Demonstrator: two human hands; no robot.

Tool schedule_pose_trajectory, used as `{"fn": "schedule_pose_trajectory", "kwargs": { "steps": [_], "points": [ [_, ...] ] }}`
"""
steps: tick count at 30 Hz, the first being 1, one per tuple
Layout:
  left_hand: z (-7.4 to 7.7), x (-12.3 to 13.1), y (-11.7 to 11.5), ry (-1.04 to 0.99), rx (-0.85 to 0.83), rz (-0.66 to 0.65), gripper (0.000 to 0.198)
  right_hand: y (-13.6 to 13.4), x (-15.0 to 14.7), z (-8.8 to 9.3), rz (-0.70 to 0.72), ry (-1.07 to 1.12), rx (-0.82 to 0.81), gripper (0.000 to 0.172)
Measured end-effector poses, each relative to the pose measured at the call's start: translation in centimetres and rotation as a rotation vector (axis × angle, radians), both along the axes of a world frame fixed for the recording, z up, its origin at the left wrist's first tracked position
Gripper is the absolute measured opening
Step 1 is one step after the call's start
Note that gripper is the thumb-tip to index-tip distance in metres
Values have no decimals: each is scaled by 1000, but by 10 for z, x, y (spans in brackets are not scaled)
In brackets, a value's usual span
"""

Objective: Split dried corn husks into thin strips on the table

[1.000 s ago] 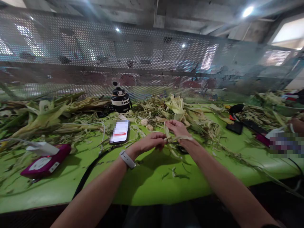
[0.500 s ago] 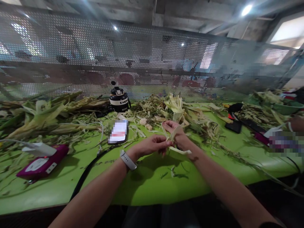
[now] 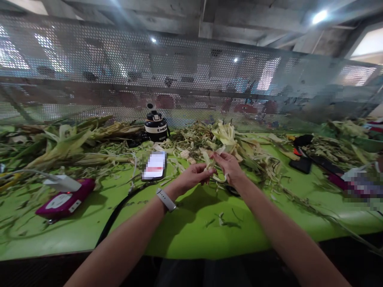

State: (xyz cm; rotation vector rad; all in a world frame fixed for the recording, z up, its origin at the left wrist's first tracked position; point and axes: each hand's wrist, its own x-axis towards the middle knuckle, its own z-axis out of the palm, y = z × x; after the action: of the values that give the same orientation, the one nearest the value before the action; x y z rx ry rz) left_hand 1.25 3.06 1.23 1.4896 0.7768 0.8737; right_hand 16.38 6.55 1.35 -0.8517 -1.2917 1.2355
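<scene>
Pale strips of corn husk (image 3: 209, 160) hang between my two hands, over the middle of the green table (image 3: 191, 235). My left hand (image 3: 194, 176), with a white band on its wrist, pinches the strips from the left. My right hand (image 3: 228, 164) grips them from the right, fingertips close to those of the left, and one strip curls down below its palm. Just behind the hands lies a heap of dried husks (image 3: 226, 135). A few green scraps (image 3: 221, 219) lie on the table in front. The husk partly hides behind the fingers.
A phone (image 3: 154, 165) lies to the left, with a black bottle (image 3: 156, 126) behind it. Further left are a purple box with a white charger (image 3: 64, 199) and a large husk pile (image 3: 66, 143). A black phone (image 3: 301, 163) lies right. A perforated metal screen (image 3: 191, 79) stands behind.
The scene has shifted slightly right in view. My right hand has turned, its fingers now nearer the left hand's, and the loose strip that stuck out to the right now curls beneath it.
</scene>
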Motion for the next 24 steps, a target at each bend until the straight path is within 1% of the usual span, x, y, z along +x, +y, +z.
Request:
{"fn": "schedule_pose_trajectory", "kwargs": {
  "steps": [3,6,8,10,12,14,16,19,21,24],
  "points": [
    [1,2,-3,20,20,-17,35,1,-1,0,-86,29,-4,36],
    [-2,4,-1,-35,-15,-21,34,1,2,5,-79,9,-38,38],
    [-5,3,3,-104,-49,33,35,1,6,10,-36,0,-91,40],
    [-8,2,8,-166,-60,134,36,2,10,13,-1,-32,-140,44],
    [-9,-1,12,-205,-63,226,37,2,12,14,21,-119,-164,49],
    [-9,-2,14,-247,-70,271,37,2,11,13,29,-229,-129,46],
    [-9,-2,16,-289,-82,269,36,-1,8,11,25,-300,-50,41],
    [-10,0,17,-352,-96,270,34,-4,4,9,-21,-302,46,40],
    [-12,1,18,-394,-117,294,35,-5,2,9,-61,-286,47,40],
    [-13,0,19,-468,-149,301,35,-3,2,10,-88,-234,-17,41]
  ]
}}
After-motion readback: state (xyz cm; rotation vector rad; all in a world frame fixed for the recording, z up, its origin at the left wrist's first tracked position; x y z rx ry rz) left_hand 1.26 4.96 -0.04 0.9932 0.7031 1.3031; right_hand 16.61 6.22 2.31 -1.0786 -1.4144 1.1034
